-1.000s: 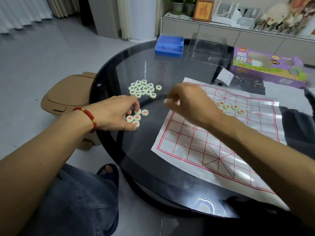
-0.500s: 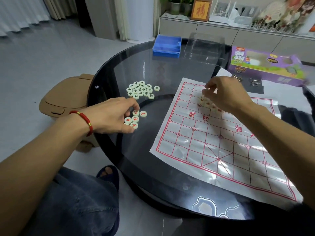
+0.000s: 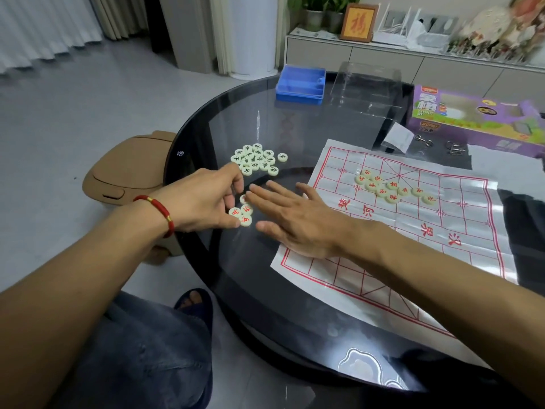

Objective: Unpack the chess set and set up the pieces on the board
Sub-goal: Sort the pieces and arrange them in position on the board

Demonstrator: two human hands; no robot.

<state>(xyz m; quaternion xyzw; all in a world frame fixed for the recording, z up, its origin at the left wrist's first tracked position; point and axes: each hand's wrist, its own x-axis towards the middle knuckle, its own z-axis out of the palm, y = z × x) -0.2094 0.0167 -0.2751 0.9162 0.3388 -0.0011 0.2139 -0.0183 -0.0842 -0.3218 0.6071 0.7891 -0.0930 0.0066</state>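
Left hand [image 3: 203,202] covers part of the small red-marked pieces [image 3: 242,215] at frame centre-left; fingers curl onto them, whether it actually pinches one I can't tell. Right hand [image 3: 298,222] flat, fingers straight, grasping nothing, fingertips by the same pieces. Paper board [image 3: 413,231] on round dark glass table [image 3: 295,305], lower right edge cut off by the forearm. Red pieces on board [image 3: 392,188] clustered upper centre-right. Black-marked pile [image 3: 258,159] above the left hand. Blue tray [image 3: 300,85], clear lid [image 3: 367,88], purple box [image 3: 472,116] along the top, box blurred. Grey tile floor.
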